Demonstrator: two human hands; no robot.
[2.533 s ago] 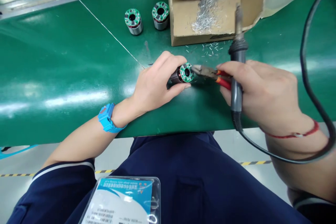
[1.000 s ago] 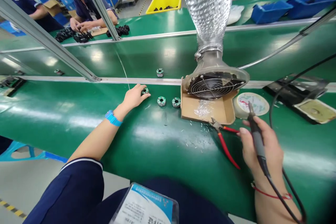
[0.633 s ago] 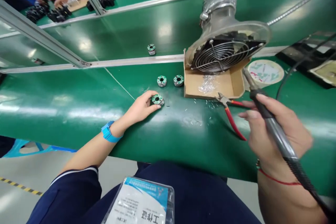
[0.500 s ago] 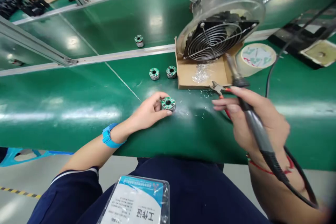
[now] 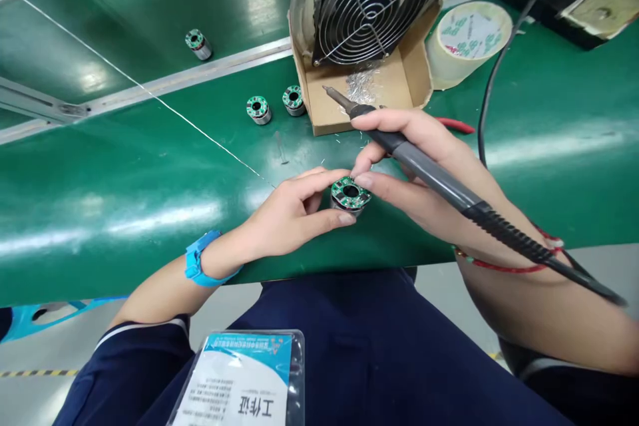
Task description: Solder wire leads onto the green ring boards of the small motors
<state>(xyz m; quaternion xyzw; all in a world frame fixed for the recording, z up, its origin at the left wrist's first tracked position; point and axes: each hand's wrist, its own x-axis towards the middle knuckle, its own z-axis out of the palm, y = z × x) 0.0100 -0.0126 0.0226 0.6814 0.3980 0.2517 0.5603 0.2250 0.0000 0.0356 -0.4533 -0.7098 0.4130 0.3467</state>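
My left hand (image 5: 289, 210) pinches a small round motor stator with a green circuit board on top (image 5: 350, 194), resting on the green belt (image 5: 124, 173) near its front edge. My right hand (image 5: 424, 166) carries a soldering iron (image 5: 424, 170) across its fingers, tip pointing up-left toward the cardboard box, while its fingertips touch the right side of the same stator. Red plier handles (image 5: 454, 124) show just behind the right hand.
Two more stators (image 5: 258, 109) (image 5: 294, 99) stand left of an open cardboard box (image 5: 399, 80) holding wire clippings, under a fume extractor fan (image 5: 369, 0). Another stator (image 5: 198, 43) sits beyond a metal rail. A tape roll (image 5: 466, 36) lies at right. A thin solder wire (image 5: 150, 96) crosses the belt.
My left hand brought a stator from the far left of the belt to the front edge. My right hand left the pliers by the box and moved onto the stator, still holding the iron.
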